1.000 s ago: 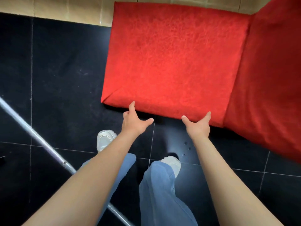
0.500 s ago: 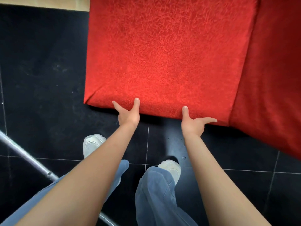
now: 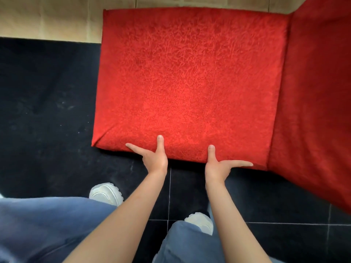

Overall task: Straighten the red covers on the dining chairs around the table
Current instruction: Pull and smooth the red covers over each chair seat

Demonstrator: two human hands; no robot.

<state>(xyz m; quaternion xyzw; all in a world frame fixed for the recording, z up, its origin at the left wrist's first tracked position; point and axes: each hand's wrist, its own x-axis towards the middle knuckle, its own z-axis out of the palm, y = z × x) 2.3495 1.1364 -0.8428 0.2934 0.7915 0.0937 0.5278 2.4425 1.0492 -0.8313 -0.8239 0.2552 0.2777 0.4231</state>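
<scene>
Head view, looking straight down on one dining chair. The red cover (image 3: 190, 82) is stretched over the seat, which fills the upper middle of the picture; the covered backrest (image 3: 311, 103) rises along the seat's right edge, so the seat's open front edge is on the left and its near side edge runs left to right just ahead of the person's shoes. Both hands meet the cover at that near side edge. The left hand (image 3: 154, 158) has its thumb laid upward on the seat top and its forefinger pointing left along the edge toward the near-left corner (image 3: 95, 144), where the cloth is gathered into a diagonal fold. The right hand (image 3: 218, 168) mirrors it, thumb on the seat top, forefinger stretched right along the edge toward the backrest. The remaining fingers of both hands pass under the edge and are hidden, so whether they pinch the cloth or only press against it cannot be told. The cover lies directly beyond and above the fingers, its hem line running crosswise to the forearms. The next move is probably a pull or smoothing stroke along this edge; the left hand is nearer the folded corner, the right hand nearer the seam at the backrest. The seat top shows no large wrinkles, only the fabric's crinkled texture.
</scene>
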